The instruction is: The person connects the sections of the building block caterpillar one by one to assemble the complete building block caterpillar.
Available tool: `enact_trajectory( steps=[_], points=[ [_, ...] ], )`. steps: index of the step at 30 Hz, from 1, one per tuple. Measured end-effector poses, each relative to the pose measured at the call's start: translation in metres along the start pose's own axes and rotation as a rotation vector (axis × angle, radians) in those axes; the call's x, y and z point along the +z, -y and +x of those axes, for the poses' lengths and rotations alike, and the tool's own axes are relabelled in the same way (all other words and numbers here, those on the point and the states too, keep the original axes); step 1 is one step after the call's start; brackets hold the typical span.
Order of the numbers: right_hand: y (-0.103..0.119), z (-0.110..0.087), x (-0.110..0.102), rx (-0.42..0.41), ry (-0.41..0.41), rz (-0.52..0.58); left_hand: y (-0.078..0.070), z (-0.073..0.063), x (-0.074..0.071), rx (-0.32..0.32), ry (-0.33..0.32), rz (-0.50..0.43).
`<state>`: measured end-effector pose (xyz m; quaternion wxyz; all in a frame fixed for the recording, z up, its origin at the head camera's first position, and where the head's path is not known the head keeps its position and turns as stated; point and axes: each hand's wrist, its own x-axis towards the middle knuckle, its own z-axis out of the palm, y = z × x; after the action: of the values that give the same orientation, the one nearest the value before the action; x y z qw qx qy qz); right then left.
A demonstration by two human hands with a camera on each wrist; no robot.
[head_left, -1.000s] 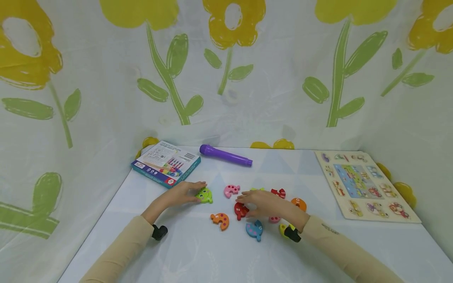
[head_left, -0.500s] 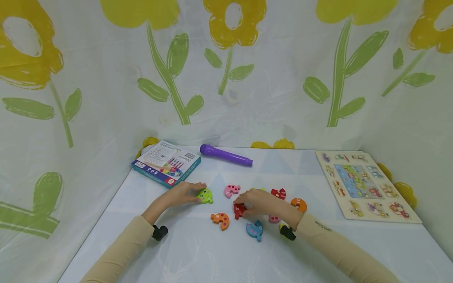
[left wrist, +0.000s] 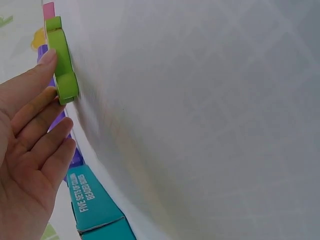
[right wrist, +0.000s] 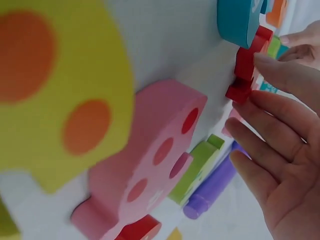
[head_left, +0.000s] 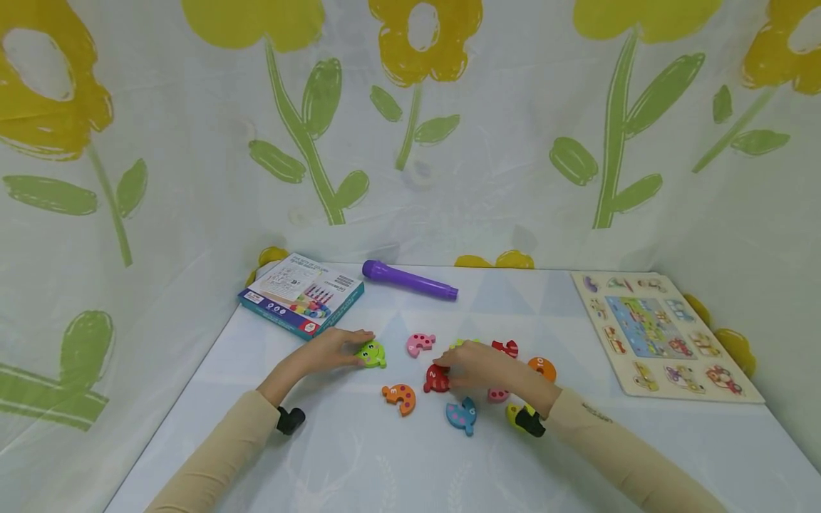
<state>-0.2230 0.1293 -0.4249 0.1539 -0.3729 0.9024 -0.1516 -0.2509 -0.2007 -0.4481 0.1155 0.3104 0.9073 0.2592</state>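
Note:
In the head view my left hand (head_left: 328, 350) pinches a light-green puzzle piece (head_left: 370, 355) with a smiling face, lying on the table. The left wrist view shows the thumb and index finger at the edges of this green piece (left wrist: 63, 62); the other fingers are loosely bent. My right hand (head_left: 481, 367) holds a red puzzle piece (head_left: 436, 379) marked 2 between thumb and fingertips, partly covering it. In the right wrist view the thumb lies on the red piece (right wrist: 248, 62) and the index finger at its lower end. An orange piece (head_left: 400, 399) marked 3 lies between the hands.
Around my right hand lie a blue piece (head_left: 462, 416), a pink one (head_left: 420, 345), an orange one (head_left: 542, 368), a red-striped one (head_left: 506, 348) and several others. Behind are a boxed set (head_left: 301, 296), a purple toy microphone (head_left: 410, 281) and a wooden picture puzzle board (head_left: 663, 335).
My right hand has come down from above the red piece and its fingers have closed on it. The red piece has turned and shifted slightly. My left hand has stayed on the green piece.

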Motion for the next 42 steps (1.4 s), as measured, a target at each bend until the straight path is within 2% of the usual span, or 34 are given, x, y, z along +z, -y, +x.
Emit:
enact_trajectory(
  steps=[4,9,15,20,24,34,38,42],
  points=[
    [-0.001,-0.006,0.000,0.030,0.005,0.014,0.001,0.001,0.001,-0.002,-0.004,0.009],
    [-0.001,-0.010,0.000,0.011,0.003,0.009,0.002,0.001,0.002,-0.016,0.002,0.004],
    [0.000,-0.007,0.000,-0.043,0.008,-0.010,0.002,0.002,0.003,-0.013,-0.003,0.004],
    [0.000,0.001,0.001,-0.100,0.049,0.016,0.001,0.001,0.002,-0.021,0.000,-0.004],
    [0.000,0.009,0.001,-0.138,0.042,-0.014,-0.001,0.000,0.001,-0.016,-0.003,-0.003],
    [0.003,0.020,0.002,-0.112,-0.021,-0.090,0.000,0.000,0.000,-0.005,-0.010,-0.002],
    [0.001,0.018,0.002,-0.105,-0.030,-0.121,0.001,0.000,0.000,0.000,-0.009,-0.006],
    [-0.002,0.012,0.001,-0.083,-0.020,-0.094,0.001,0.000,0.000,-0.004,-0.007,-0.002]
  ],
)
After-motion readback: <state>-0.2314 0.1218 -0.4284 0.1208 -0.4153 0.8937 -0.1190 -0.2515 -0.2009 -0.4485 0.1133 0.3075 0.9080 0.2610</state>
